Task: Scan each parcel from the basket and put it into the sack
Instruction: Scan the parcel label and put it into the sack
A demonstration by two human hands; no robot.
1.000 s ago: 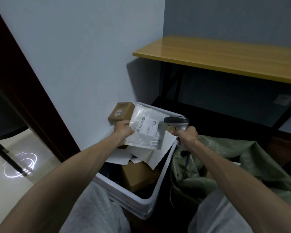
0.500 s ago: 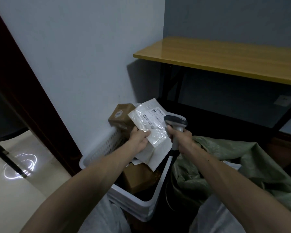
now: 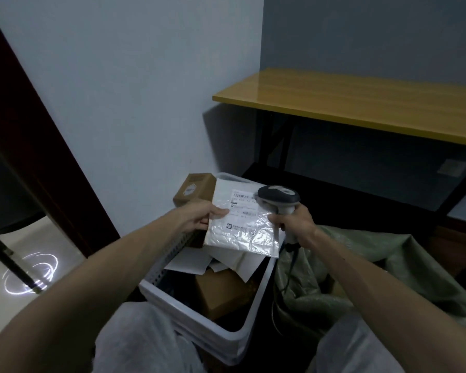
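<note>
**Mailer held over the basket, scanner head at its label**

At far left a dark door frame [image 3: 33, 157] edges the pale wall, and floor lies open beyond it. The white basket [image 3: 234, 343] stands close against that wall, so the free room is above it and to its right. A brown box [image 3: 194, 188] stands at the basket's far corner, and another box [image 3: 221, 294] lies lower inside among loose white sheets.

The left hand [image 3: 199, 218] pinches the left edge of the parcel [image 3: 242, 230], thumb on top. The parcel is a flat, shiny white mailer, held above the far half of the basket with its printed face up. Its long axis runs away from the person, with the label end pointing to the wall and the near edge dipping down to the right.

The right hand [image 3: 293, 224] is wrapped round the grip of the scanner [image 3: 279, 197] (its cord hangs down below the fist). The scanner's head sits over the label's right side.

Just right of the basket the green sack [image 3: 388, 265] lies slumped and crumpled. Above and behind it runs the front edge of a yellow table [image 3: 361, 103].
</note>
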